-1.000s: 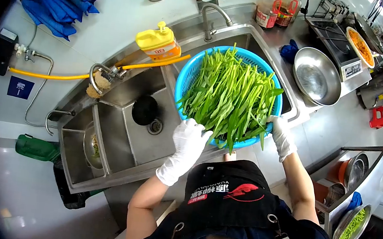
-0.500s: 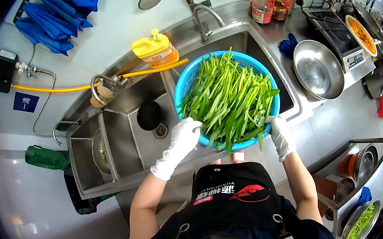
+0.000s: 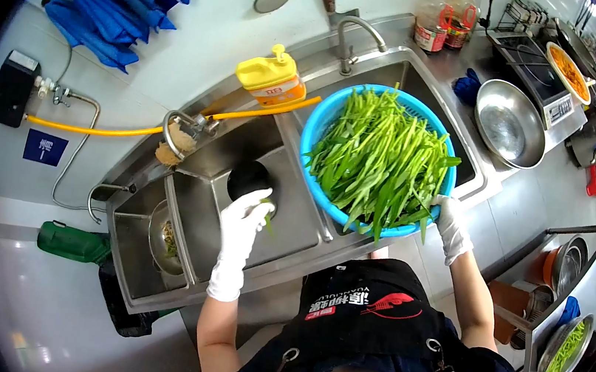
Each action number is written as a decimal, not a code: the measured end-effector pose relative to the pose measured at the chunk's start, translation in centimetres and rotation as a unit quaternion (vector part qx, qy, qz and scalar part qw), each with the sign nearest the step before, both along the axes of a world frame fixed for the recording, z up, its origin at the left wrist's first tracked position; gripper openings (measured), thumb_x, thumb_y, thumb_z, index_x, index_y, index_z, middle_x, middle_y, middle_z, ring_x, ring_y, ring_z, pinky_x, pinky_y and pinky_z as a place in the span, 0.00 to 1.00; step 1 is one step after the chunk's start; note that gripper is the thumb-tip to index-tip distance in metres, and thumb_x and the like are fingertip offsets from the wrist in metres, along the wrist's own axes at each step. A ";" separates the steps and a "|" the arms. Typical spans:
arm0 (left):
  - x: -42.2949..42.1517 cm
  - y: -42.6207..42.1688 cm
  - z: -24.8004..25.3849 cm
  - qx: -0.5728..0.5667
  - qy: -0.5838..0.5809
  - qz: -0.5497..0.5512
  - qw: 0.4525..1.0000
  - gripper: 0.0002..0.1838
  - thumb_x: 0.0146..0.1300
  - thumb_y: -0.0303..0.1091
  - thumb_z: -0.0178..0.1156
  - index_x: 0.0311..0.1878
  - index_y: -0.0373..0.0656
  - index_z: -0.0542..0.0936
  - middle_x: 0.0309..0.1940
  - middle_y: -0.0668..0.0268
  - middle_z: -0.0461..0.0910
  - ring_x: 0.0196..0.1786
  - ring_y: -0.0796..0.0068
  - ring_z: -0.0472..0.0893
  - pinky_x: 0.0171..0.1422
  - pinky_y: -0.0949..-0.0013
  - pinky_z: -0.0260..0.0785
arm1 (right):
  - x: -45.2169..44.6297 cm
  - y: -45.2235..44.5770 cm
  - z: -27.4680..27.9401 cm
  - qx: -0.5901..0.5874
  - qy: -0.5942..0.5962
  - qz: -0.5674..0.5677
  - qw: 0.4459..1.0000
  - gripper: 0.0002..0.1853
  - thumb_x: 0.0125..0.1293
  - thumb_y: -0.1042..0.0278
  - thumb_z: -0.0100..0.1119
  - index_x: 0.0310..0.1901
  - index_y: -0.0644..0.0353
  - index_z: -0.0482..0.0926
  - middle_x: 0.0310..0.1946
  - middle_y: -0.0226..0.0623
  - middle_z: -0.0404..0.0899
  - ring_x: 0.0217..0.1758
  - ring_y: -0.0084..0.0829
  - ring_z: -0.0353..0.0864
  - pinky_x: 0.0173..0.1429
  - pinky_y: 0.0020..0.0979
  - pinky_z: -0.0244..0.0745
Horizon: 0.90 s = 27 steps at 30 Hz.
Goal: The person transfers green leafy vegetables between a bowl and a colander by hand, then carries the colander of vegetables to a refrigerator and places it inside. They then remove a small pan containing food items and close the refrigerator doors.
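A blue plastic basket (image 3: 311,130) heaped with long-stemmed leafy greens (image 3: 387,160) rests over the right-hand sink basin. My right hand (image 3: 451,227), in a white glove, is closed on the basket's near right rim. Above the middle basin is my gloved left hand (image 3: 239,227), apart from the basket. Its fingers pinch a small scrap of green leaf (image 3: 268,222). Below that hand, partly covered by it, a round black object (image 3: 243,178) lies in the basin by the drain.
A metal bowl with scraps (image 3: 158,245) sits in the left basin. A yellow hose (image 3: 96,131) runs to the sink's back edge, near a yellow jug (image 3: 270,82). Beside the right basin stand a steel bowl (image 3: 510,123) and an induction cooker (image 3: 528,65). A faucet (image 3: 346,39) rises behind.
My left hand has let go of the basket rim and moved left over the middle basin, now with a leaf scrap. My right hand stays on the rim. The view has shifted slightly.
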<state>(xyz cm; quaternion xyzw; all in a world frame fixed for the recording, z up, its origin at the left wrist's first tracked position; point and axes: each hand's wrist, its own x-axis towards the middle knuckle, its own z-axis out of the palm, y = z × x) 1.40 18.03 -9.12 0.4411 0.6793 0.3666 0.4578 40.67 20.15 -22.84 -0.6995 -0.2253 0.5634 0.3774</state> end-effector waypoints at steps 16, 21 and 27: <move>-46.7 -12.4 -14.4 -0.164 0.453 0.304 0.822 0.35 0.54 0.32 0.60 0.67 0.38 0.64 0.48 0.51 0.80 0.53 0.62 0.79 0.57 0.65 0.68 | -2.7 -2.0 1.2 0.041 -0.010 -0.027 0.999 0.09 0.48 0.66 0.55 0.26 0.63 0.79 0.19 0.33 0.75 0.20 0.26 0.71 0.27 0.27 0.67; -32.7 -5.8 -18.5 -0.024 0.203 0.209 0.956 0.15 0.65 0.29 0.56 0.54 0.36 0.77 0.39 0.65 0.79 0.37 0.78 0.75 0.41 0.75 0.69 | -0.5 -2.1 -2.2 -0.011 -0.029 -0.074 0.997 0.09 0.49 0.65 0.56 0.26 0.63 0.79 0.19 0.31 0.74 0.20 0.26 0.69 0.26 0.28 0.65; -18.4 2.6 -20.0 -0.082 0.073 -0.155 0.982 0.17 0.64 0.32 0.58 0.53 0.35 0.77 0.39 0.64 0.82 0.36 0.79 0.77 0.42 0.76 0.71 | -2.7 -2.3 -0.1 0.040 -0.121 -0.102 0.987 0.09 0.49 0.67 0.55 0.25 0.64 0.79 0.17 0.31 0.73 0.17 0.24 0.69 0.24 0.26 0.65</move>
